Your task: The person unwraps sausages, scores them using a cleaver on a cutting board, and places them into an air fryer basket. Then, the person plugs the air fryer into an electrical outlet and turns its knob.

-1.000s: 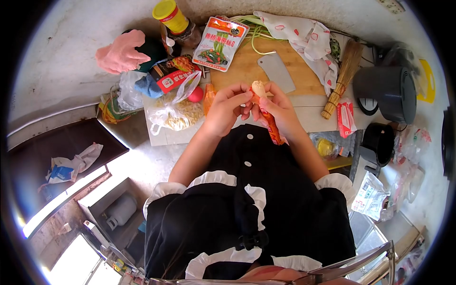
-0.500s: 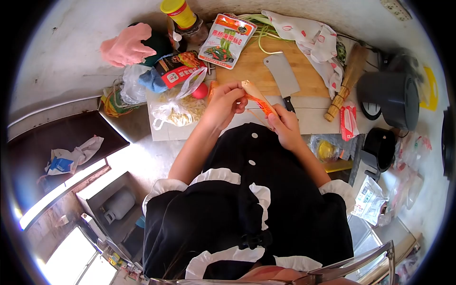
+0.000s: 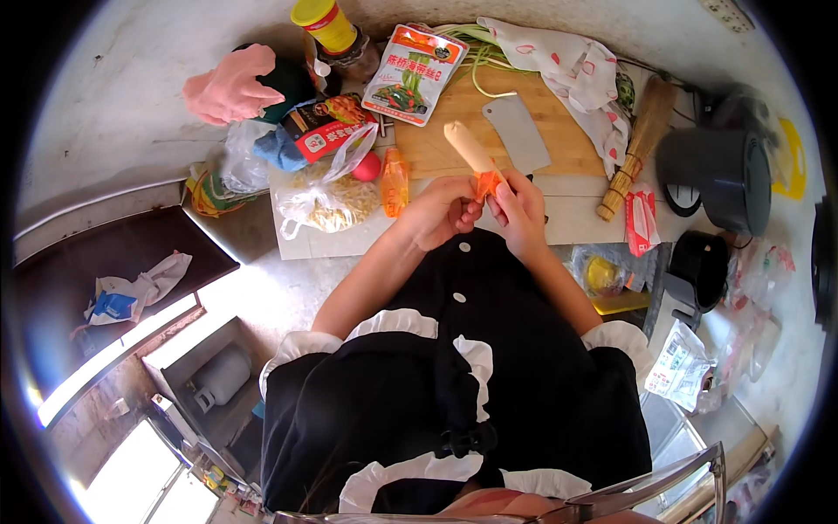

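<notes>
A pale sausage (image 3: 469, 147) sticks up bare from an orange wrapper (image 3: 487, 182) bunched around its lower end. My right hand (image 3: 517, 217) is closed on that wrapped lower end. Close beside it, my left hand (image 3: 443, 211) pinches the edge of the orange wrapper. Just beyond the sausage, a cleaver (image 3: 515, 131) lies on the wooden cutting board (image 3: 428, 153), its handle mostly hidden behind my right hand. An orange plastic wrapper or packet (image 3: 394, 185) lies left of my hands.
On the left are a plastic bag of pale food pieces (image 3: 327, 201), a pink ball-like object (image 3: 367, 166) and a red packet (image 3: 327, 122). A seaweed packet (image 3: 415, 74) lies at the back. A straw brush (image 3: 637, 148) and black pot (image 3: 716, 179) are on the right.
My left hand has moved down and right to the sausage's lower end. The orange wrapper has been pulled down, so more bare sausage shows.
</notes>
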Motion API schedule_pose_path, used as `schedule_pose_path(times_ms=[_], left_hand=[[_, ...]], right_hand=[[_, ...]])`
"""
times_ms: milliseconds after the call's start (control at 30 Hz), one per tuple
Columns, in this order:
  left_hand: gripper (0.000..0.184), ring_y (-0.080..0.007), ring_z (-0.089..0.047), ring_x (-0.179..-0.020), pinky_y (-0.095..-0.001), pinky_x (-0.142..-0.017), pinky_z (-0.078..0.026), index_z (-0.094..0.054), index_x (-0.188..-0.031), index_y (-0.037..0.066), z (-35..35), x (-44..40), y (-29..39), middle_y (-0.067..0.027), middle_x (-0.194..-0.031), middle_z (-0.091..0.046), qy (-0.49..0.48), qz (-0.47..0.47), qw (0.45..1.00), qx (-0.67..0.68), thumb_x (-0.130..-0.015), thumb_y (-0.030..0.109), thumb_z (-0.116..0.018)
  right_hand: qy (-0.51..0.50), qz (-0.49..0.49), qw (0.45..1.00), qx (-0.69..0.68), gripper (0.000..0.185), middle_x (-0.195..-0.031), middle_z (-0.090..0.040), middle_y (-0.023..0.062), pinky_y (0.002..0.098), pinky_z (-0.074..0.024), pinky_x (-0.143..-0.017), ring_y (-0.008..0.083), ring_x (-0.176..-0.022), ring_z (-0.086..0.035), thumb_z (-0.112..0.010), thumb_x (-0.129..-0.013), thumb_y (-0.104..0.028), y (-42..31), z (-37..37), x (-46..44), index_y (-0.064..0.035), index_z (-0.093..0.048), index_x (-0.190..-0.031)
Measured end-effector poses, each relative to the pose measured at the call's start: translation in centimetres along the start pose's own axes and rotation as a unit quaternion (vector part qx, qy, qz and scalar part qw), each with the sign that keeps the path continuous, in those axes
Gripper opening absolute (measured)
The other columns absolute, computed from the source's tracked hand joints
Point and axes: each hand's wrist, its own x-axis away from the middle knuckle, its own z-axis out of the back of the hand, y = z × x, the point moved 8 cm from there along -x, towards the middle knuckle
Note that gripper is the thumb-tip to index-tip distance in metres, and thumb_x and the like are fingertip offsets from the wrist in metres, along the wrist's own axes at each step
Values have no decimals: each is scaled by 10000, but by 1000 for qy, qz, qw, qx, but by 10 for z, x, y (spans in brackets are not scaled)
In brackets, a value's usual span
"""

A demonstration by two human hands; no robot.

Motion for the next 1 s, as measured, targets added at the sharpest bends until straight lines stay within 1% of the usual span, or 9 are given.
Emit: schedule_pose_path(times_ms=[167, 300, 433, 533, 633, 700, 833, 900, 1000], left_hand=[[167, -100, -511, -692, -239, -549, -401, -541, -1000, 48, -5, 11, 28, -20, -793, -544, 106, -146, 976, -123, -906, 172, -480], [238, -186, -583, -748, -322, -603, -480, -534, -1093, -17, -19, 15, 47, -96, -833, -583, 127, -289, 902, -293, -905, 121, -485], [256, -304, -624, -720, -376, -586, -500, -526, -1112, -41, -23, 18, 63, -219, -809, -594, 174, -350, 787, -477, -889, 79, -488], [215, -366, -607, -641, -409, -550, -496, -541, -1060, -22, -23, 25, 75, -250, -751, -589, 259, -420, 638, -591, -867, 56, -488], [152, -370, -590, -581, -434, -523, -484, -547, -976, 13, -14, 26, 80, -202, -670, -589, 318, -433, 530, -656, -834, 36, -498], [112, -355, -590, -585, -443, -514, -476, -531, -920, 33, -12, 22, 83, -173, -668, -583, 317, -425, 493, -689, -810, 32, -514], [90, -332, -591, -602, -436, -512, -471, -507, -867, 48, -6, 6, 72, -129, -675, -569, 275, -386, 438, -764, -781, 43, -529], [76, -328, -593, -613, -428, -523, -474, -497, -853, 42, -10, 2, 66, -128, -694, -574, 198, -378, 431, -795, -785, 60, -525], [62, -321, -579, -615, -420, -538, -464, -490, -816, 38, -13, -7, 47, -127, -680, -562, 97, -382, 449, -802, -768, 55, -526]], right_hand=[[-7, -68, 990, -122, 216, -611, -449, -20, 177, -265, -426, 25, -480, -353, -468, -970, -256, -4, -8, -14, -47, -461, -1023], [-38, -87, 986, -138, 230, -639, -469, -7, 173, -271, -424, 30, -479, -365, -470, -972, -239, -3, -17, -18, -65, -407, -1109], [-41, -114, 988, -97, 238, -677, -494, 6, 184, -325, -434, 45, -493, -409, -493, -963, -216, 0, -27, -17, -66, -403, -1124], [-32, -132, 989, -52, 205, -687, -499, 6, 195, -362, -445, 55, -504, -438, -507, -958, -216, -4, -31, -10, -43, -447, -1050], [-56, -181, 982, -15, 215, -680, -504, 2, 202, -376, -449, 61, -507, -451, -498, -961, -244, 11, -30, -3, -29, -493, -952], [-110, -241, 964, -26, 256, -680, -510, -1, 208, -374, -446, 64, -502, -449, -484, -965, -269, 31, -29, 6, -23, -513, -899], [-22, -198, 979, 41, 314, -652, -505, 22, 270, -380, -494, 112, -525, -453, -438, -979, -293, 52, -12, 7, -13, -522, -862], [22, -146, 980, 133, 336, -645, -498, 44, 301, -382, -527, 138, -546, -454, -421, -983, -292, 61, 0, 3, -5, -521, -839], [62, -176, 975, 119, 349, -634, -487, 76, 326, -384, -565, 164, -579, -463, -413, -982, -283, 78, 11, 3, 8, -520, -820]])
